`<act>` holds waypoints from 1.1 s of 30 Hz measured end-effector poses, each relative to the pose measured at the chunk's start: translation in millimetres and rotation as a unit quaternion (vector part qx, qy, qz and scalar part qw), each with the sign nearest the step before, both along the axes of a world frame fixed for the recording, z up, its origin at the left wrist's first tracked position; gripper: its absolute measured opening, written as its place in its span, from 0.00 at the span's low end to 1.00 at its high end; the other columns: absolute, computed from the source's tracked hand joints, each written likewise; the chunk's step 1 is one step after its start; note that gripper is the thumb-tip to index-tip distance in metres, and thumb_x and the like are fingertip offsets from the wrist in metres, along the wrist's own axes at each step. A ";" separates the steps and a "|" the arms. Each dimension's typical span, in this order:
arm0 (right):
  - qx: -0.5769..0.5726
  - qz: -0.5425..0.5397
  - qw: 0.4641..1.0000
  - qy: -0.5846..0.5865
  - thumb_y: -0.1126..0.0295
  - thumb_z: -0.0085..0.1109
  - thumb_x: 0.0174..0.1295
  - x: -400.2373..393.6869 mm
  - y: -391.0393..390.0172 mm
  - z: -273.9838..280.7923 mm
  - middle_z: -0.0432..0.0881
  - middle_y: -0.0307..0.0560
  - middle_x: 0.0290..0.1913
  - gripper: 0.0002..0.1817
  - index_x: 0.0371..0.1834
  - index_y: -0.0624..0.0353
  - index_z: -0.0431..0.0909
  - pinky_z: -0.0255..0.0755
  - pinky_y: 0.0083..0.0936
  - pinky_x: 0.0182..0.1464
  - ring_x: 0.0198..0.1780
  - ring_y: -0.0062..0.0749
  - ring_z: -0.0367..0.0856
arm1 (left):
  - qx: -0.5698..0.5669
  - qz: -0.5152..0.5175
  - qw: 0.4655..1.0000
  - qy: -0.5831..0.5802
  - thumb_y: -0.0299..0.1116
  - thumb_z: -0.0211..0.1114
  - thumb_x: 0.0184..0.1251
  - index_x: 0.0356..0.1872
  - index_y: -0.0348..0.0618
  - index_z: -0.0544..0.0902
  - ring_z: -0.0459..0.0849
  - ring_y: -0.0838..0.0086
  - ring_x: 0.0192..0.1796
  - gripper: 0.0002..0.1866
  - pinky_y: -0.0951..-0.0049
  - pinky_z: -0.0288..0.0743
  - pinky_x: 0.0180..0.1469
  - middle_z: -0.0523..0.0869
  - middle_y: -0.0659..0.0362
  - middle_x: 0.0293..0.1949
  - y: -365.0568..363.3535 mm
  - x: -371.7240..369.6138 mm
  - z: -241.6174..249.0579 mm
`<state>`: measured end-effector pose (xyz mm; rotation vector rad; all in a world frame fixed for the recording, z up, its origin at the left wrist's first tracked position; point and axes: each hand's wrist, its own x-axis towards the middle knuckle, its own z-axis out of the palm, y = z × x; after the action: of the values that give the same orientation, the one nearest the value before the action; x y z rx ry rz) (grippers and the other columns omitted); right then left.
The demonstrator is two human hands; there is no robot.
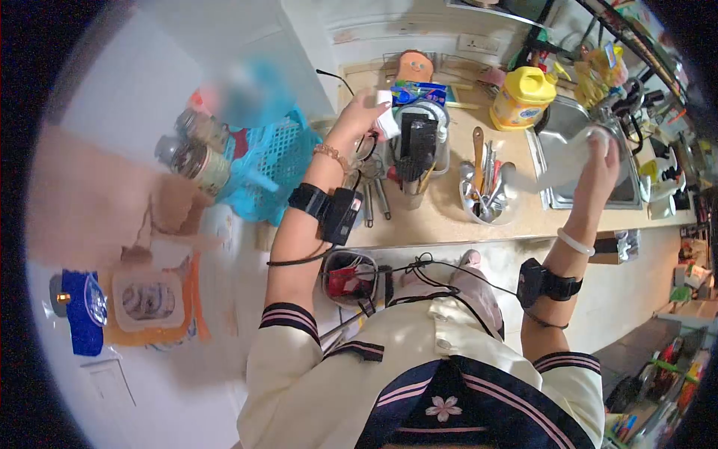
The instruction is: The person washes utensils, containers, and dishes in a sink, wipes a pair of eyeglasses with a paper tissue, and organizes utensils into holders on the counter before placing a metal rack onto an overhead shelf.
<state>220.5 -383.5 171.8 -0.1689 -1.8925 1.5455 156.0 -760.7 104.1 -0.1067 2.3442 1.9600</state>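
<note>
My left hand [364, 112] reaches to the back of the counter, its fingers closed on a small white object [385, 114] with a pinkish lower end. Just right of it stand a clear tub with a black item [419, 138] and a blue packet [419, 93]. Several whisks [372, 196] lie below this hand. Over the metal sink [557, 196], my right hand [604, 166] is closed around something whitish [598, 141]; its kind I cannot tell. A pale blur spreads left of that hand.
A container of spoons and other utensils [488, 218] stands near the counter's front edge. Left of the sink is a yellow jug [523, 99]. A blue basket [273, 168] and jars [200, 166] are on the left. Below the counter sits a bin [351, 280].
</note>
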 end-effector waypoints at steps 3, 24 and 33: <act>-0.074 0.011 0.995 -0.065 0.70 0.54 0.56 11.5 23.0 -27.0 0.76 0.42 0.36 0.12 0.41 0.67 0.73 0.68 0.18 0.41 0.37 0.22 0.74 | -0.103 0.045 0.992 0.057 0.38 0.59 0.58 0.63 0.37 0.48 0.79 0.71 0.18 0.38 0.73 0.71 0.18 0.79 0.49 0.32 -12.1 -29.6 -34.6; -0.146 0.602 0.785 0.001 0.79 0.53 0.50 101.5 -118.3 48.1 0.64 0.47 0.55 0.20 0.49 0.61 0.69 0.57 0.30 0.60 0.58 0.34 0.63 | 0.271 0.116 0.844 0.448 0.42 0.38 0.70 0.43 0.36 0.62 0.72 0.77 0.31 0.17 0.77 0.69 0.37 0.71 0.57 0.28 138.8 176.2 140.0; -0.022 0.494 0.869 -0.003 0.80 0.49 0.52 111.1 -60.7 18.7 0.75 0.44 0.38 0.19 0.50 0.64 0.67 0.68 0.19 0.41 0.38 0.21 0.72 | 0.170 0.042 0.903 0.391 0.32 0.55 0.61 0.42 0.37 0.69 0.70 0.78 0.36 0.12 0.77 0.66 0.43 0.72 0.60 0.31 226.1 192.1 131.3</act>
<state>331.6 -444.1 190.5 0.9231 -2.0509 2.2001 348.1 -534.6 235.4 0.7512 2.3158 2.8058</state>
